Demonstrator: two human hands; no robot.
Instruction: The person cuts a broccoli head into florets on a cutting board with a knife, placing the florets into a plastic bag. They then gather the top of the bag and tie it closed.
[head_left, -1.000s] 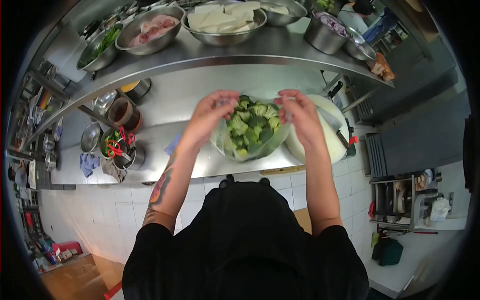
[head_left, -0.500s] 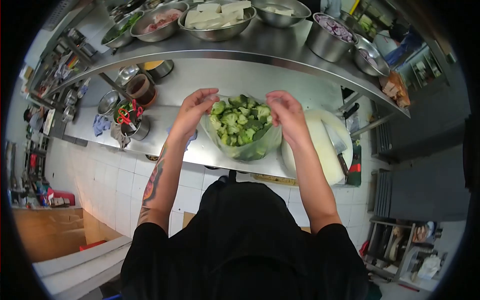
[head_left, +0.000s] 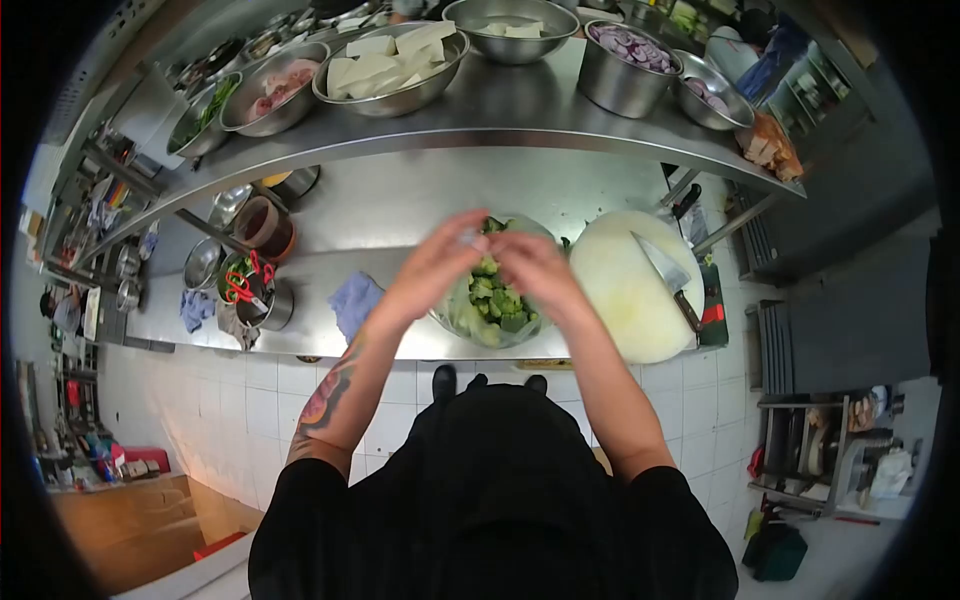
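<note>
A clear plastic bag (head_left: 470,325) full of green broccoli florets (head_left: 497,302) rests on the steel counter near its front edge. Over the top of the bag, my left hand (head_left: 438,262) and my right hand (head_left: 535,268) are close together with fingers bent around the gathered rim. Motion blurs the fingertips, so how each one grips the plastic is hard to make out. To the right of the bag lies a round white cutting board (head_left: 625,300) with a knife (head_left: 665,272) on it.
A blue cloth (head_left: 355,303) lies left of the bag. Pots, with red-handled scissors (head_left: 250,278), stand further left. Above the counter, a steel shelf (head_left: 500,115) carries bowls of tofu (head_left: 390,70), meat and sliced onion (head_left: 632,48).
Both hands have moved inward from the sides of the bag and now meet over its top, bringing the rim together. The camera view has shifted slightly.
</note>
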